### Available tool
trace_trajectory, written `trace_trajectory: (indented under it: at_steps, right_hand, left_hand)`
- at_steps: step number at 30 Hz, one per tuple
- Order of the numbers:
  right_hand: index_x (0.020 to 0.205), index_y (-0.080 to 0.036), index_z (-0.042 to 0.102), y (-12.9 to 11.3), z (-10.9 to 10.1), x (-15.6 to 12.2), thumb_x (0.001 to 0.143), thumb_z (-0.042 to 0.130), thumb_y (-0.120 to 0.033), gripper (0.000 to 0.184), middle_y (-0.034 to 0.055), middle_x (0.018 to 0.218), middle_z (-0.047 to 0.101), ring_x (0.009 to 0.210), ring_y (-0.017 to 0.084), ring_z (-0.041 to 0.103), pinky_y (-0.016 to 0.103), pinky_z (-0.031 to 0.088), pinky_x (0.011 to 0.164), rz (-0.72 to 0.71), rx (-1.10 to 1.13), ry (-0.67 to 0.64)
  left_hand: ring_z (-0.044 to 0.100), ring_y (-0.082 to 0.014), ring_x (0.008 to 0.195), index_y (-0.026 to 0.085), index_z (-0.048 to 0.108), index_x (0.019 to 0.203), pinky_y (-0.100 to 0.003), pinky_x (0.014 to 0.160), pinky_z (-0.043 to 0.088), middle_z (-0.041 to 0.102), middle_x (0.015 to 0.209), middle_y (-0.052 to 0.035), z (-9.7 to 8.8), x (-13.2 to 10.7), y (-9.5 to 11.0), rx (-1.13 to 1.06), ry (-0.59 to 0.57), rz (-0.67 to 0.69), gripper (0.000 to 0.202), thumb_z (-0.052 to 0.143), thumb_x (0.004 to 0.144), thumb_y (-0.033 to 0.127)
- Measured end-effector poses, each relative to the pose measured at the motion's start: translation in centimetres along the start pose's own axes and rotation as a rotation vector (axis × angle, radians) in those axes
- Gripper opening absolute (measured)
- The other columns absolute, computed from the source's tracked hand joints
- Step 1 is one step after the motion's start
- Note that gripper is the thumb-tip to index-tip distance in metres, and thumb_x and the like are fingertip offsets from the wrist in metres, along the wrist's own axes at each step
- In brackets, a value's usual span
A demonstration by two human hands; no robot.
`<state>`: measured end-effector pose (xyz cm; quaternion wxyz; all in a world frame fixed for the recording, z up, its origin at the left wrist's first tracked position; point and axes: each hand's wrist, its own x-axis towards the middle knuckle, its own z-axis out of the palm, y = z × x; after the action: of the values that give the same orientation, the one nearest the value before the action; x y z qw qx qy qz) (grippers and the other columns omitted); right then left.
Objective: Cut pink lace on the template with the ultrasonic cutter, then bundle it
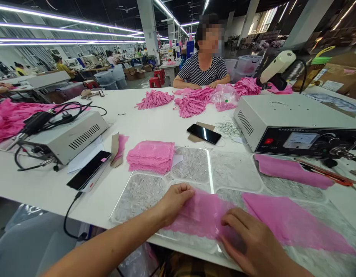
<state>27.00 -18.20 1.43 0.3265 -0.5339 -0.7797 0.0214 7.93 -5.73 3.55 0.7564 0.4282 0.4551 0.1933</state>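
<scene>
A sheer pink lace piece lies on the clear-topped grey mat in front of me. My left hand pinches its upper left edge, thumb against fingers. At its right end my right hand has thumb and fingers curled around the fabric, partly blurred. To the right, another pink fabric piece spreads flat with a slanted edge. Beyond my left hand sits a neat stack of pink lace pieces. A folded pink strip lies farther right.
Grey electrical boxes stand left and right, with cables. A phone rests on cardboard; another dark device lies left. Orange-handled scissors lie right. Across the table sits a person in a striped top behind pink bundles.
</scene>
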Motion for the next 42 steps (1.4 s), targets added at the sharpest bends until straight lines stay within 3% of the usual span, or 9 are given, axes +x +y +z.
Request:
trace_trajectory:
  at_steps: [4, 9, 15, 25, 30, 35, 38, 42]
  right_hand:
    - [0.094, -0.022, 0.058, 2.3, -0.3, 0.1, 0.09, 0.047, -0.022, 0.012, 0.0035, 0.082, 0.067, 0.064, 0.016, 0.067, 0.025, 0.053, 0.052, 0.16, -0.057, -0.001]
    - [0.081, -0.024, 0.058, 3.6, -0.4, 0.8, 0.089, 0.04, -0.029, 0.02, 0.0013, 0.073, 0.066, 0.054, 0.018, 0.064, 0.028, 0.047, 0.044, 0.375, -0.083, -0.19]
    - [0.077, -0.024, 0.055, 3.0, -1.1, 2.0, 0.088, 0.036, -0.03, 0.022, 0.0015, 0.069, 0.065, 0.054, 0.018, 0.061, 0.029, 0.044, 0.047, 0.419, -0.049, -0.228]
    - [0.086, -0.024, 0.055, 2.2, 0.2, 5.1, 0.085, 0.041, -0.022, 0.015, -0.0014, 0.062, 0.064, 0.054, 0.018, 0.06, 0.027, 0.039, 0.05, 0.479, 0.075, -0.428]
    - [0.093, -0.023, 0.058, 2.2, -0.3, 4.3, 0.086, 0.043, -0.024, 0.016, -0.0008, 0.065, 0.063, 0.053, 0.017, 0.059, 0.027, 0.041, 0.049, 0.41, 0.057, -0.358]
    - [0.094, -0.024, 0.06, 1.2, -1.2, 1.5, 0.092, 0.041, -0.017, 0.02, 0.0027, 0.083, 0.066, 0.064, 0.014, 0.063, 0.025, 0.049, 0.056, 0.162, 0.169, -0.339]
    - [0.102, -0.024, 0.06, 1.0, -0.8, 0.2, 0.091, 0.039, -0.01, 0.028, 0.005, 0.092, 0.067, 0.075, 0.015, 0.067, 0.025, 0.053, 0.063, 0.028, 0.135, -0.297]
    - [0.095, -0.022, 0.062, 1.3, -0.1, -0.1, 0.091, 0.04, -0.008, 0.026, 0.0056, 0.088, 0.066, 0.071, 0.015, 0.066, 0.024, 0.053, 0.061, -0.036, 0.089, -0.256]
  left_hand:
    - [0.048, -0.0085, 0.052, 0.016, 0.053, 0.07, -0.021, 0.051, 0.038, 0.054, 0.06, 0.0043, -0.5, -0.6, 0.1, 0.106, 0.014, 0.037, 0.039, 0.074, 0.062, 0.048]
    - [0.048, -0.0088, 0.056, 0.016, 0.054, 0.076, -0.02, 0.053, 0.036, 0.053, 0.063, 0.0042, -1.0, -1.2, -0.3, 0.269, 0.024, 0.116, 0.025, 0.068, 0.068, 0.035]
    - [0.051, -0.0103, 0.062, 0.016, 0.059, 0.081, -0.021, 0.058, 0.038, 0.055, 0.067, 0.0042, -1.6, -2.4, -0.5, 0.515, 0.067, 0.23, 0.013, 0.061, 0.069, 0.012]
    - [0.055, -0.0142, 0.066, 0.019, 0.062, 0.103, -0.024, 0.064, 0.041, 0.062, 0.072, 0.0027, -3.8, -4.6, -1.0, 0.86, 0.208, 0.321, 0.029, 0.057, 0.075, 0.013]
    - [0.058, -0.0155, 0.071, 0.018, 0.062, 0.11, -0.025, 0.069, 0.044, 0.064, 0.077, 0.0005, -4.3, -5.0, -1.7, 0.942, 0.23, 0.361, 0.034, 0.055, 0.077, 0.015]
    - [0.059, -0.016, 0.071, 0.019, 0.062, 0.111, -0.026, 0.07, 0.046, 0.065, 0.077, 0.0, -4.6, -4.7, -1.8, 0.965, 0.229, 0.397, 0.034, 0.053, 0.079, 0.017]
    - [0.058, -0.0153, 0.068, 0.02, 0.063, 0.111, -0.025, 0.067, 0.046, 0.064, 0.074, 0.0008, -4.6, -4.5, -1.7, 0.966, 0.227, 0.401, 0.032, 0.053, 0.08, 0.02]
    - [0.058, -0.0153, 0.067, 0.019, 0.064, 0.111, -0.025, 0.066, 0.046, 0.064, 0.074, 0.0004, -4.6, -4.4, -1.4, 0.971, 0.235, 0.399, 0.033, 0.055, 0.079, 0.022]
